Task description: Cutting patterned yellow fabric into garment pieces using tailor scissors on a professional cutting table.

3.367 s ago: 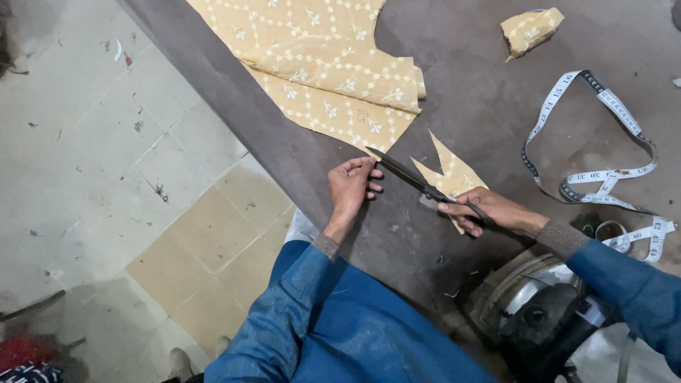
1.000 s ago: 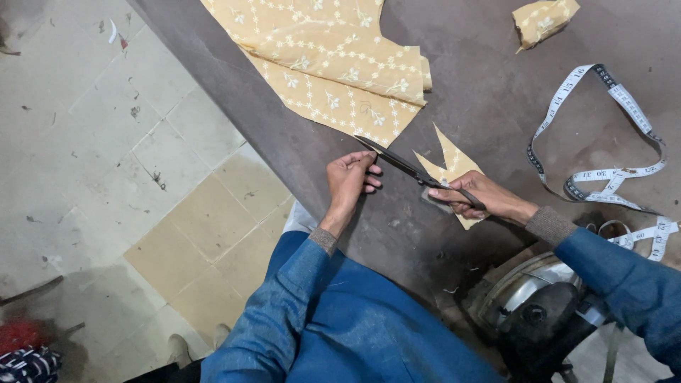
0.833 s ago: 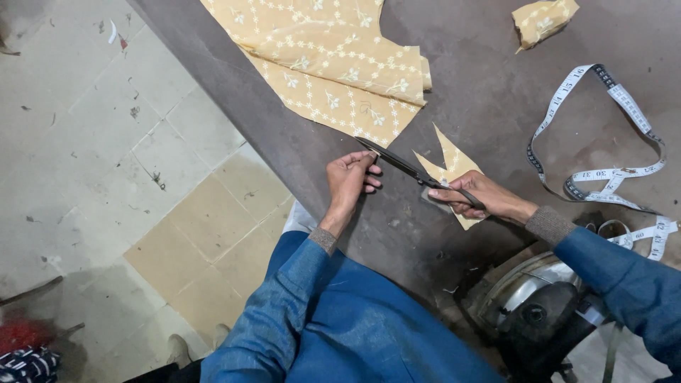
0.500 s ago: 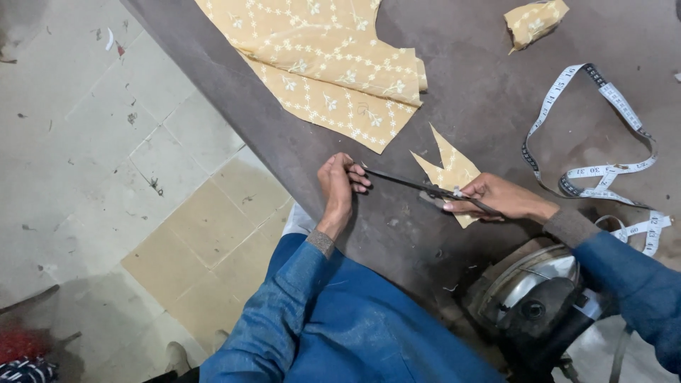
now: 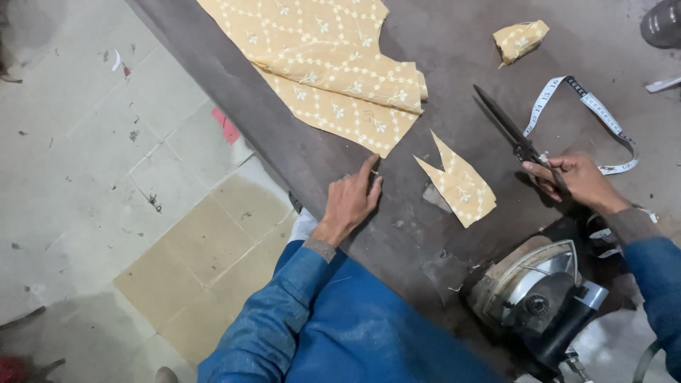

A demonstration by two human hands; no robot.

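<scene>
Now right hand (image 5: pixel 578 181) grips long black steel scissors (image 5: pixel 507 128) by handles, far right. Left hand (image 5: pixel 351 202) flat, empty on grey counter (image 5: pixel 284 142), touching limp yellow embroidered fabric (image 5: pixel 326 64) corner; pinch edges.

The right hand (image 5: pixel 578 181) now carries the scissors (image 5: pixel 512 131) away to the right, beside the measuring tape (image 5: pixel 589 106); the left hand (image 5: pixel 352 202) lies flat, fingertips touching the big yellow fabric (image 5: pixel 326 64), clear of the small offcut (image 5: pixel 457 186)
</scene>
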